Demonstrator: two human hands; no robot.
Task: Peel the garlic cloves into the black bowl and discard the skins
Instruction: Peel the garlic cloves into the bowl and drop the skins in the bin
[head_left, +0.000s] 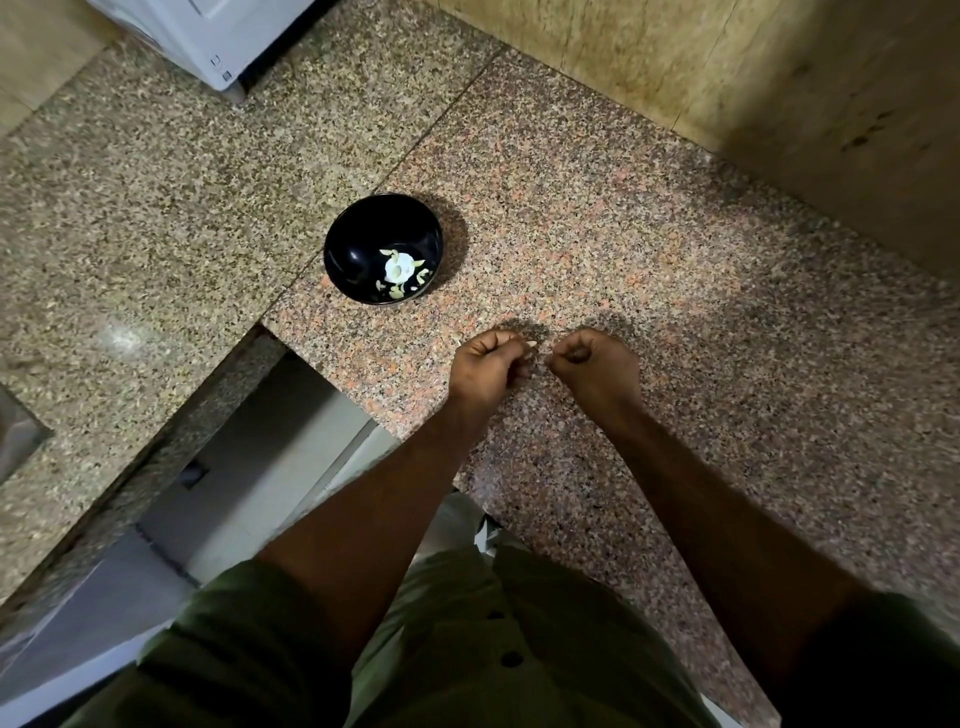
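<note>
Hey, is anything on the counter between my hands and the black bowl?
Nothing visible. The granite counter between the left hand, the right hand and the black bowl is bare. The bowl sits ahead and to the left.

Garlic clove hidden between curled hands

Speckled granite counter, pinkish slab w/ a seam line running diag into a greyer slab on the left. Black bowl sits directly on it just right of the seam, near the front edge. White appliance stands on the greyer slab at far left corner, well apart from the bowl.
</note>
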